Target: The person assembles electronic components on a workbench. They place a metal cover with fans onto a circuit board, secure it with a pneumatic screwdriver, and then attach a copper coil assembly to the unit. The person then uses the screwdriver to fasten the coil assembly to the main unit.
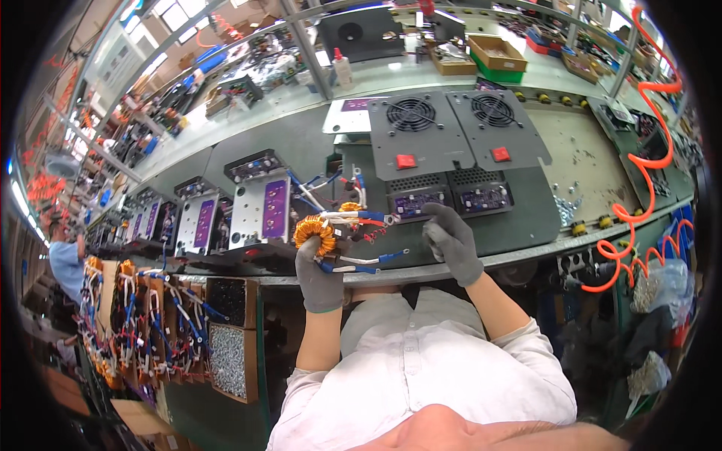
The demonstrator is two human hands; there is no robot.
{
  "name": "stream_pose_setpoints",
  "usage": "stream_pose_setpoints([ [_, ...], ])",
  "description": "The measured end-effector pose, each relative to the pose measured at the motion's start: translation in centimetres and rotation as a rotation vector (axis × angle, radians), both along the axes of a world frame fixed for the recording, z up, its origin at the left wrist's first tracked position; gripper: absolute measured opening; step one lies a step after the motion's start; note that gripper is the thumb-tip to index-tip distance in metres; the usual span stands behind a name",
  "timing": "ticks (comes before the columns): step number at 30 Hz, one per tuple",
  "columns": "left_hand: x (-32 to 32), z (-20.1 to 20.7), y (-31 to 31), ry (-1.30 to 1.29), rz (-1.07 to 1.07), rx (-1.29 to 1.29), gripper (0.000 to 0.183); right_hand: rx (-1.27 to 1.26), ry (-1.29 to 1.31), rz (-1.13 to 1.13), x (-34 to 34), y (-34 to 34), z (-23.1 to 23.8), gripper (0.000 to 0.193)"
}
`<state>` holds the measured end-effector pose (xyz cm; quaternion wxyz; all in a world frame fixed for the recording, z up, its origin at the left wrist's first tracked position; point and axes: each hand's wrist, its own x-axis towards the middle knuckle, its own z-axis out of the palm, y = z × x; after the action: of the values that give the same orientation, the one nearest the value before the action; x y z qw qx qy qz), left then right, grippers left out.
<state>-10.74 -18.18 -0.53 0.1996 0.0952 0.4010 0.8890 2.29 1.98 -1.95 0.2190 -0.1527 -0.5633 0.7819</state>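
My left hand point(319, 283), in a grey glove, is closed on a ring-shaped copper coil point(314, 234) at the table's front edge. White and blue leads point(350, 218) with metal ring terminals run from the coil to the right. A second, smaller copper coil point(350, 207) shows just behind it. My right hand point(453, 242), gloved too, hovers right of the lead ends and apart from them, its index finger out and the others loosely bent. I see nothing in it. Behind it lie two purple circuit boards point(421, 204) under dark panels with black fans point(410, 113) and red switches point(406, 161).
Metal units with purple boards point(275, 209) line the bench to the left. More wired coils point(143, 316) hang at lower left beside a box of small metal parts point(229, 361). Loose screws point(565, 207) lie on the right. A coiled orange hose point(628, 214) hangs at the right.
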Motion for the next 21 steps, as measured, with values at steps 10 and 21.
stream_pose_setpoints([
  [10,2.8,0.4,2.4,0.845,0.193,-0.441,0.042,-0.085,-0.15,0.008,0.8,1.9,1.9,0.034],
  [21,3.1,0.4,4.2,2.171,0.014,-0.656,0.046,0.87,-0.183,0.007,-2.1,4.9,1.7,0.033],
])
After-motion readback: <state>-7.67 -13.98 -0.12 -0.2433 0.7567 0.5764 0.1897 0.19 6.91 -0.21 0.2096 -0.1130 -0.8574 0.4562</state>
